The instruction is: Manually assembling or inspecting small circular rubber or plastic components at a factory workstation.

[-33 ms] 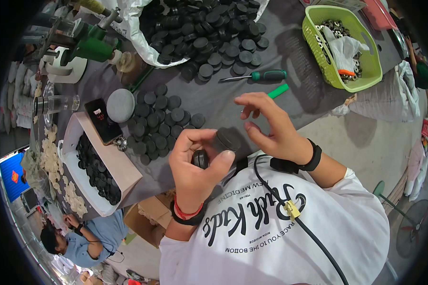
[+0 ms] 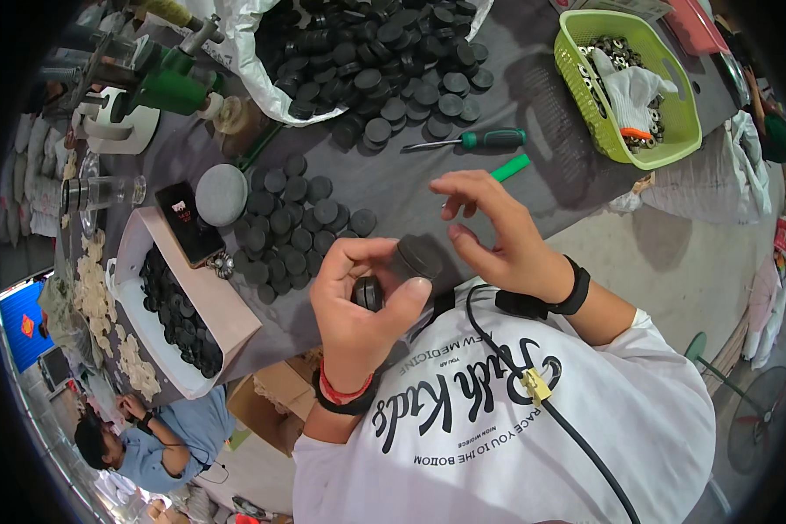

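Observation:
Between the thumb and forefinger of my left hand is a thick black disc, tilted on its edge. A second black disc sits in the palm of that same hand. To its right, my right hand has its thumb and forefinger apart and its other fingers curled. A slim tool with a bright green handle runs behind those fingers, which appear to hold it; its middle is hidden. Loose black discs lie on the grey-covered table beyond my left hand.
A white sack spills many black discs at the back. Near it lies a green-handled screwdriver. A lime basket holds small metal parts and a glove. Leftward are a phone, a box of black pieces and a green hand press.

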`<state>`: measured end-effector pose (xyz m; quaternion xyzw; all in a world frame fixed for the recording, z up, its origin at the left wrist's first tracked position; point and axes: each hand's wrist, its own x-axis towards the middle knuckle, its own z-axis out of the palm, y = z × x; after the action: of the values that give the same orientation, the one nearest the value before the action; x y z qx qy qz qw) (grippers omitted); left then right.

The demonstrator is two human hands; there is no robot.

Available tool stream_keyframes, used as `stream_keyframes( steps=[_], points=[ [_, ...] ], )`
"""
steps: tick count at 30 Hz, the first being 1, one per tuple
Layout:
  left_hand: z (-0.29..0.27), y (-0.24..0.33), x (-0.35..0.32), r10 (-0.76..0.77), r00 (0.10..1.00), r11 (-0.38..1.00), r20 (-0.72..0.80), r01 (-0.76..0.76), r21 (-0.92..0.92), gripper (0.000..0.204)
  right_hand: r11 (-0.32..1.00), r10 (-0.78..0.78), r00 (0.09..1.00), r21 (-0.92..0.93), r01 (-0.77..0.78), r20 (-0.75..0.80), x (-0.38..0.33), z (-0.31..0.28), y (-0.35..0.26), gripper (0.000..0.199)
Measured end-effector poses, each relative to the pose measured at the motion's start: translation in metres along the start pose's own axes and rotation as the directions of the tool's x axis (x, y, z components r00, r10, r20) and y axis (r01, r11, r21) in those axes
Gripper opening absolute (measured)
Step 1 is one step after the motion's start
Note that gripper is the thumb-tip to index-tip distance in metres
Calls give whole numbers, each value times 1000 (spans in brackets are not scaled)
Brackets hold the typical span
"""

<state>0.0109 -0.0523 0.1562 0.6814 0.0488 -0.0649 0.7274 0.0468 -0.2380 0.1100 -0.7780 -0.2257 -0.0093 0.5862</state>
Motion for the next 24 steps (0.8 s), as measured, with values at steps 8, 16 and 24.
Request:
stream_keyframes(
  steps=[8,16,24],
  points=[
    [0,-11,6,-11,999,1000,47,10,16,31,997,-28,998,69,24,53,0,-1,0,45],
    [-69,-55,23,142,927,739,-348,135,660,29,593,-69,963,-787,-171,-261,33,-32,88,29],
    [-52,-46,24,115,939,828,-323,89,554,39,560,-49,971,-812,-166,-233,71,-20,110,32]
  ],
)
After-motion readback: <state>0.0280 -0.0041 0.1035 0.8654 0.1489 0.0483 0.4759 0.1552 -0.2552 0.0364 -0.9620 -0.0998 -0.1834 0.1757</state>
